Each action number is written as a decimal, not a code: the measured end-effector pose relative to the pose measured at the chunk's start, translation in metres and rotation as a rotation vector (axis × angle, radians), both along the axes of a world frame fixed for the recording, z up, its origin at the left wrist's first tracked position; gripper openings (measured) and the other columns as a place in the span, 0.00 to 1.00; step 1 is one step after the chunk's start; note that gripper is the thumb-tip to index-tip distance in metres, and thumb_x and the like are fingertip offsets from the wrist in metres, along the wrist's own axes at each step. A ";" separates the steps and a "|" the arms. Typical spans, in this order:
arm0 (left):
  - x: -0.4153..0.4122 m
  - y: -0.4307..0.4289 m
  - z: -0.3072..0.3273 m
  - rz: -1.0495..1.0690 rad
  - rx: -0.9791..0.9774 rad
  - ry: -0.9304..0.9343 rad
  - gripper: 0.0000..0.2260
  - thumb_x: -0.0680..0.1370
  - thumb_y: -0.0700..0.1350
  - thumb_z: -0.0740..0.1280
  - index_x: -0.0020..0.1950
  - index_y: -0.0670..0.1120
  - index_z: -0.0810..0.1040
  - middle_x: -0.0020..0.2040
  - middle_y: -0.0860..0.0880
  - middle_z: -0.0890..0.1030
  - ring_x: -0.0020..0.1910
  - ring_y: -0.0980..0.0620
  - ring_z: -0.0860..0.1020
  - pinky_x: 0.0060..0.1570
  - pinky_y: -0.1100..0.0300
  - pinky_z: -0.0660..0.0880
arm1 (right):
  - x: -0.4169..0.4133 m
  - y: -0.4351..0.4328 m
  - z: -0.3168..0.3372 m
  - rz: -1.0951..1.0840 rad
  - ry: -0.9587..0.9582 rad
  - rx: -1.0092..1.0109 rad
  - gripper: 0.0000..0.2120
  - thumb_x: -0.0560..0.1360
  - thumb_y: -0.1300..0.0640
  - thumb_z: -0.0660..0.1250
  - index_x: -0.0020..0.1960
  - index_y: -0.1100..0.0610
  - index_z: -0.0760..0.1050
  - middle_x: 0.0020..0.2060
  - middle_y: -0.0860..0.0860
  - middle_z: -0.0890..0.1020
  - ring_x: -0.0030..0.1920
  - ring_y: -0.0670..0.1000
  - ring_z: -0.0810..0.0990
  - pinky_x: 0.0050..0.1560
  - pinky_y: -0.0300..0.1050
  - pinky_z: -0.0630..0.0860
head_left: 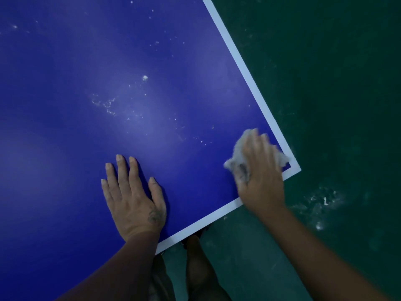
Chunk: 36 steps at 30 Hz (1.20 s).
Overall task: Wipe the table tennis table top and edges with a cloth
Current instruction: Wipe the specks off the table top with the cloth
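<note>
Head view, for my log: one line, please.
right hand presses cloth at table tennis table corner | left hand flat on top | specks mid-table

Head-worn wide-angle camera looks steeply down from close above the table corner, floor at right.

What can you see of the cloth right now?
The cloth is a pale grey, soft, fuzzy-looking rag, bunched up rather than folded. It lies on the blue table top at the near right corner, just inside the white border line. The right hand presses on it with fingers laid over it, hiding its middle. Ragged lumps stick out left, above and right of the hand. Blur hides its weave.
</note>
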<state>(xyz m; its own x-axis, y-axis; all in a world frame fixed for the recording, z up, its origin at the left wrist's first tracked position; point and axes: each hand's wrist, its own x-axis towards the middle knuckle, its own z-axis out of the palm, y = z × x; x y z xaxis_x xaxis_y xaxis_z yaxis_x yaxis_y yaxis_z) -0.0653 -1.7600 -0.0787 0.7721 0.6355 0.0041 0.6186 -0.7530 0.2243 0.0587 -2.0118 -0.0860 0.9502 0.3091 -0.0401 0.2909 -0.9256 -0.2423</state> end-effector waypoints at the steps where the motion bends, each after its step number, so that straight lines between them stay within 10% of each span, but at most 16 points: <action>1: 0.000 0.000 0.000 -0.004 -0.002 -0.002 0.29 0.86 0.54 0.56 0.86 0.44 0.62 0.88 0.44 0.59 0.89 0.43 0.51 0.87 0.40 0.49 | -0.011 -0.005 -0.002 0.180 0.002 -0.022 0.39 0.84 0.44 0.59 0.88 0.55 0.48 0.88 0.53 0.51 0.87 0.57 0.50 0.86 0.62 0.51; 3: 0.001 0.002 -0.001 -0.010 0.000 -0.003 0.29 0.86 0.54 0.56 0.86 0.44 0.62 0.88 0.44 0.59 0.89 0.43 0.51 0.87 0.40 0.49 | -0.003 -0.026 -0.001 0.281 -0.010 -0.060 0.41 0.81 0.47 0.63 0.88 0.55 0.50 0.88 0.53 0.52 0.87 0.58 0.50 0.85 0.66 0.53; 7: 0.000 0.001 -0.001 -0.007 0.009 -0.009 0.29 0.86 0.54 0.57 0.86 0.43 0.62 0.88 0.43 0.60 0.89 0.43 0.51 0.87 0.40 0.50 | -0.008 -0.022 0.004 -0.217 0.031 -0.002 0.36 0.87 0.43 0.58 0.89 0.51 0.47 0.88 0.50 0.51 0.88 0.56 0.48 0.86 0.61 0.47; 12: 0.000 0.001 -0.001 -0.004 0.000 -0.001 0.30 0.86 0.54 0.56 0.86 0.43 0.62 0.88 0.44 0.59 0.89 0.44 0.50 0.86 0.39 0.50 | -0.021 -0.023 0.001 0.372 0.007 -0.050 0.42 0.78 0.48 0.63 0.88 0.55 0.52 0.87 0.54 0.53 0.87 0.60 0.51 0.85 0.67 0.51; 17: 0.001 -0.001 0.001 0.000 -0.002 0.030 0.30 0.86 0.54 0.57 0.86 0.43 0.61 0.88 0.44 0.59 0.89 0.43 0.50 0.86 0.39 0.50 | 0.024 0.016 0.006 -0.058 0.008 -0.069 0.37 0.86 0.43 0.57 0.88 0.53 0.48 0.88 0.54 0.52 0.87 0.59 0.49 0.86 0.62 0.47; 23: 0.001 0.001 0.002 -0.004 -0.017 0.061 0.31 0.86 0.55 0.55 0.87 0.43 0.61 0.89 0.44 0.57 0.89 0.43 0.50 0.86 0.38 0.51 | -0.013 0.039 0.004 0.757 0.068 -0.081 0.46 0.77 0.37 0.63 0.88 0.53 0.50 0.88 0.53 0.51 0.87 0.58 0.50 0.86 0.60 0.46; 30: 0.001 0.002 0.003 0.005 -0.040 0.092 0.32 0.85 0.55 0.57 0.87 0.43 0.61 0.88 0.43 0.57 0.89 0.43 0.48 0.86 0.38 0.50 | 0.107 0.031 0.013 -0.183 0.057 -0.035 0.36 0.88 0.34 0.48 0.88 0.51 0.48 0.88 0.50 0.50 0.87 0.57 0.46 0.86 0.64 0.48; 36: 0.000 0.004 -0.001 -0.004 -0.056 0.073 0.32 0.84 0.55 0.57 0.87 0.43 0.61 0.89 0.43 0.57 0.89 0.42 0.48 0.86 0.39 0.48 | -0.015 0.046 0.007 0.353 0.092 -0.060 0.39 0.82 0.45 0.60 0.88 0.51 0.50 0.88 0.50 0.50 0.87 0.58 0.47 0.86 0.62 0.43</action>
<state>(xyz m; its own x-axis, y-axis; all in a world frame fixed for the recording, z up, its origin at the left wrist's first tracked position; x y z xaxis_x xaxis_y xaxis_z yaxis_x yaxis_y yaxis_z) -0.0657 -1.7561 -0.0792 0.7713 0.6303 -0.0878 0.6322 -0.7429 0.2201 0.0440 -1.9656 -0.0791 0.7767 0.6121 -0.1483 0.5747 -0.7851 -0.2308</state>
